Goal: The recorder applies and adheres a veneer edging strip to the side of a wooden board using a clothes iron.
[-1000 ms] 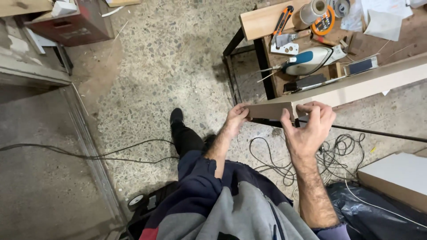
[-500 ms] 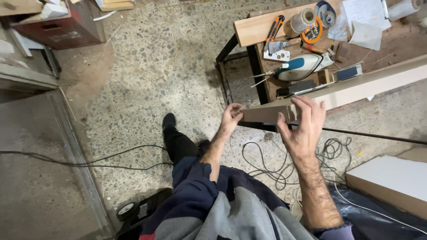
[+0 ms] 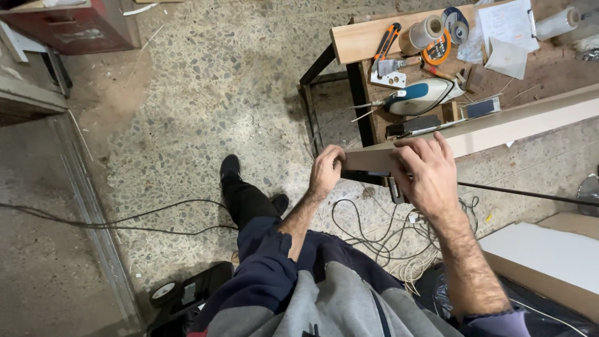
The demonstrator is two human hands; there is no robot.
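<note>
A long pale wooden board [image 3: 511, 123] runs from the upper right down to my hands. My left hand [image 3: 326, 170] grips its near end, fingers curled over the end face. Laid flat over the board just to the right, my right hand [image 3: 427, 170] presses a small grey metal tool [image 3: 395, 191], whose tip pokes out below the board's edge. Both arms reach forward from my grey and navy top.
A work table [image 3: 355, 39] behind the board carries a utility knife [image 3: 387, 40], tape roll [image 3: 426, 32], clothes iron [image 3: 420, 98], scraper and papers. Loose cables [image 3: 380, 234] lie on the terrazzo floor. A white panel [image 3: 543, 256] leans at the right; my black shoe [image 3: 229, 167] stands at centre.
The view has shifted slightly. My right hand slid down flat over the board near its end; my left hand keeps its hold on the end.
</note>
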